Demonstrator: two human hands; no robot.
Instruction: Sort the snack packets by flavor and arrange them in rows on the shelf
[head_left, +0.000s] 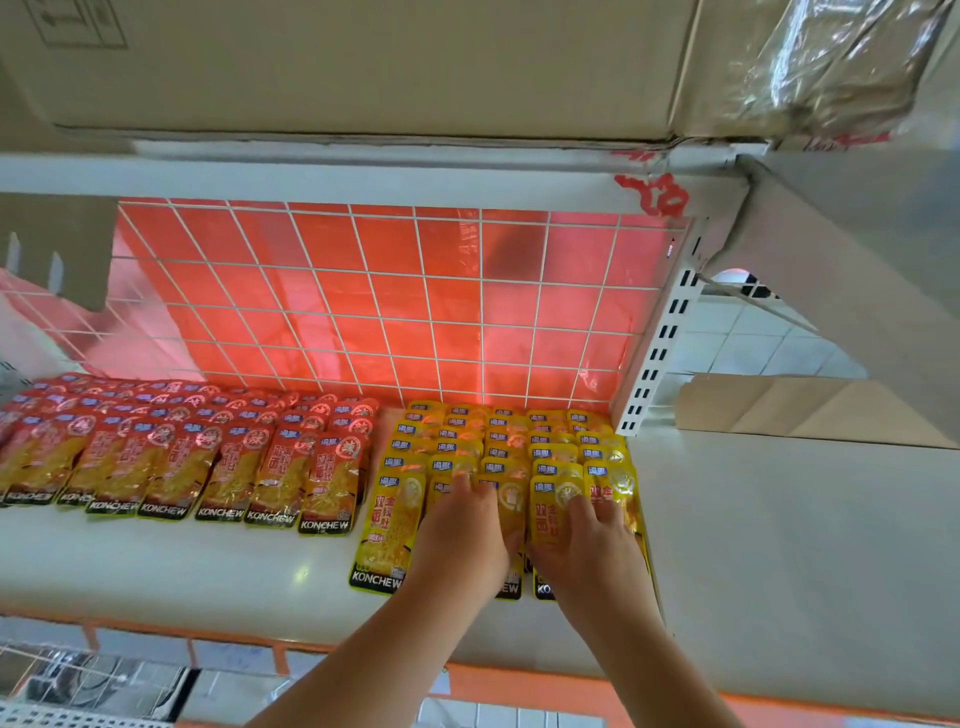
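Note:
Red snack packets (208, 457) lie in overlapping rows across the left half of the white shelf (182, 561). Yellow snack packets (509, 441) fill several rows on the right half, up to the back grid. My left hand (462, 535) lies flat, fingers straight, on the front packets of the middle yellow rows. My right hand (587, 545) presses with spread fingers on the front packets of the two rightmost yellow rows. Both hands cover the lower parts of those packets. The leftmost front yellow packet (387, 535) lies uncovered beside my left hand.
A white wire grid (363, 301) with a red sheet behind it closes the shelf's back. Cardboard boxes (363, 62) sit on the shelf above. A slotted upright post (654, 353) stands at the right end. An orange strip (519, 686) runs along the shelf's front edge.

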